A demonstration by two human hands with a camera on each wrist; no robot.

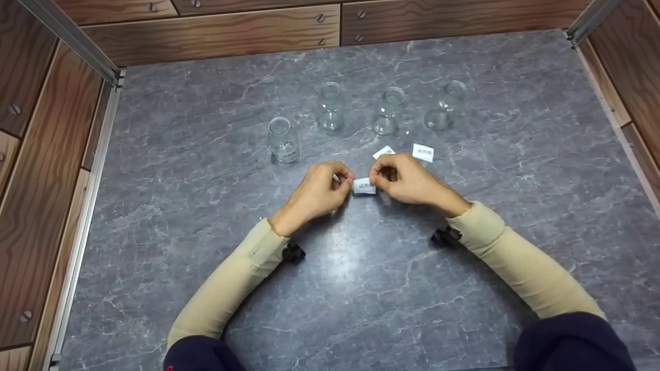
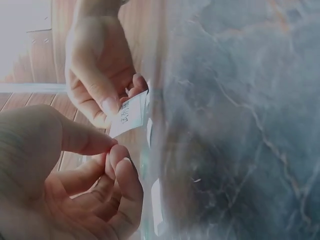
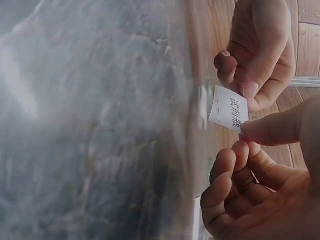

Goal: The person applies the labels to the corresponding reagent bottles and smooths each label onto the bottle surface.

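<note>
In the head view, a small white paper label with printed dark characters is held between both hands, above the table. My left hand pinches its left edge between thumb and forefinger. At the opposite edge, my right hand pinches it the same way. Both wrist views show the label slightly bent, thumbs on its edge. Just beyond the right hand lie two more labels: one partly hidden by the fingers, another flat with its print up.
Several clear glass bottles stand beyond the hands. One bottle is nearer on the left, with faint dark marks low on its side; another stands further back. Wood-patterned panels border the grey marbled table.
</note>
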